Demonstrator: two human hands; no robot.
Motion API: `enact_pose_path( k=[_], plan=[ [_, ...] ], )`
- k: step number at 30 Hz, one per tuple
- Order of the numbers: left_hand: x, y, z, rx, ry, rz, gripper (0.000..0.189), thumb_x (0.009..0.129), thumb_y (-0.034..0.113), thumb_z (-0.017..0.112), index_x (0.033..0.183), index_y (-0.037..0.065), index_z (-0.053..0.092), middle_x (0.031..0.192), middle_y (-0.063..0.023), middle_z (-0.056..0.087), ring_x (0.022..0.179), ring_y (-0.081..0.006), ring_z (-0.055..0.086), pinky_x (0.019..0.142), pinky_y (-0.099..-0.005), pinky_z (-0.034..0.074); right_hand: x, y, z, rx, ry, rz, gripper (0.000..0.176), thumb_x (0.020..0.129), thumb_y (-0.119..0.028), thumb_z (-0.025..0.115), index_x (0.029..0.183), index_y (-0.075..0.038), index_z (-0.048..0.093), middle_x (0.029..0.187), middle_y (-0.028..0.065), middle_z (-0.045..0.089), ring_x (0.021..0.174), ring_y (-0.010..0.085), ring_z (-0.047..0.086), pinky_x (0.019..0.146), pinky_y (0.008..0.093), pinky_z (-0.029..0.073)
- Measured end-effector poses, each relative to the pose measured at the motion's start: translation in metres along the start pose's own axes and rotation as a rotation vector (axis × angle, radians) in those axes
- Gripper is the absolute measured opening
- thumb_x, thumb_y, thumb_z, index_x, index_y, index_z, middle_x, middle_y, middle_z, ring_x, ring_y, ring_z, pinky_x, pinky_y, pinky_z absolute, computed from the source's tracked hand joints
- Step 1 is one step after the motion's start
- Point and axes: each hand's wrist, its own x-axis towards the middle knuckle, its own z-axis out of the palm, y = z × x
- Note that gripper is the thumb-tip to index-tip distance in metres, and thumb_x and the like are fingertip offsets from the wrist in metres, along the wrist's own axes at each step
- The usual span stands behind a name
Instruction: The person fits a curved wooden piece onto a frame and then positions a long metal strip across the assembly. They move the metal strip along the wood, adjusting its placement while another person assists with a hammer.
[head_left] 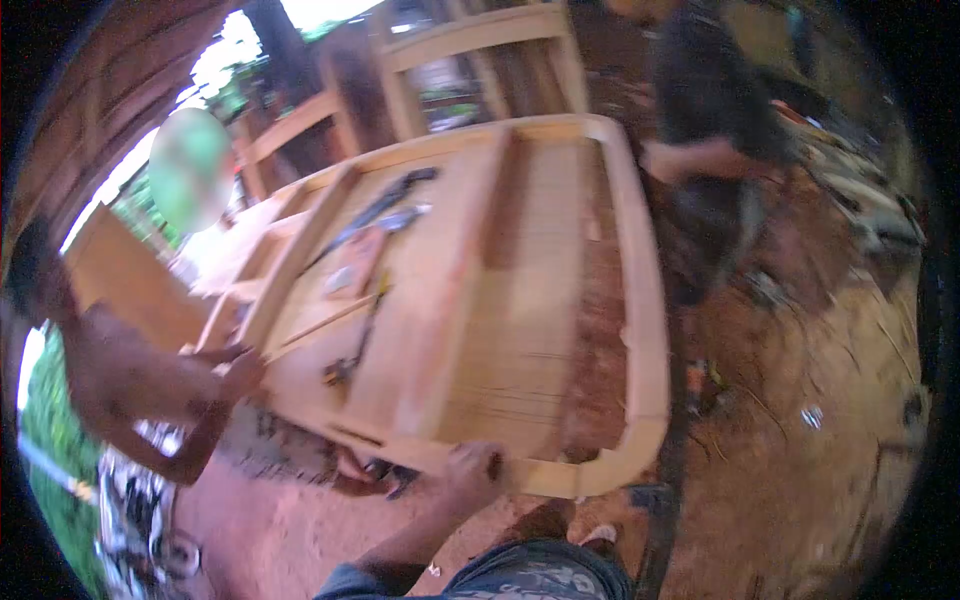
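My left hand [474, 476] reaches up from the bottom of the view, its fingers closed around the near rail of a large wooden frame [645, 330]. The frame is pale wood with rounded corners and crosspieces, tilted in this view. My right hand is out of view. Across the boards of the frame lie a long dark tool [385, 203], a grey metal piece [400, 220] and a thin tool with a yellow part [345, 372], all blurred. To the left, another person's hand [240, 372] rests at the frame's side edge.
A second person [715, 130] stands beyond the frame's right corner. Behind it rise upright wooden frames [480, 35]. A wooden panel [130, 265] stands at the left. On the reddish dirt floor [790, 430] lie scraps and an orange-and-black object [700, 385]. A motorcycle-like machine [150, 525] is lower left.
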Motion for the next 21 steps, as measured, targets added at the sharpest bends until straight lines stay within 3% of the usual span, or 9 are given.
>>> enact_pose_path(
  k=[11,21],
  plan=[
    [0.004,-0.001,0.005,0.086,-0.039,-0.027,0.009,0.077,0.01,0.068,0.081,0.006,0.061,0.074,-0.0133,0.062,0.069,-0.0336,0.062,0.063,-0.0413,0.048,-0.008,0.076,0.04,0.122,-0.057,-0.006,0.08,0.086,-0.049,0.068,0.149,-0.018,0.029,0.138,0.0161,0.05,0.126,0.0269,0.049,0.102,0.0496,0.041],
    [0.003,-0.003,0.006,0.061,-0.039,-0.025,0.009,0.079,0.011,0.067,0.083,0.005,0.061,0.073,-0.0139,0.064,0.067,-0.0343,0.063,0.064,-0.0426,0.05,-0.021,0.026,0.037,0.075,-0.043,0.003,0.08,0.087,-0.048,0.067,0.149,-0.012,0.031,0.142,0.0167,0.047,0.13,0.0282,0.046,0.105,0.046,0.04]
  ],
)
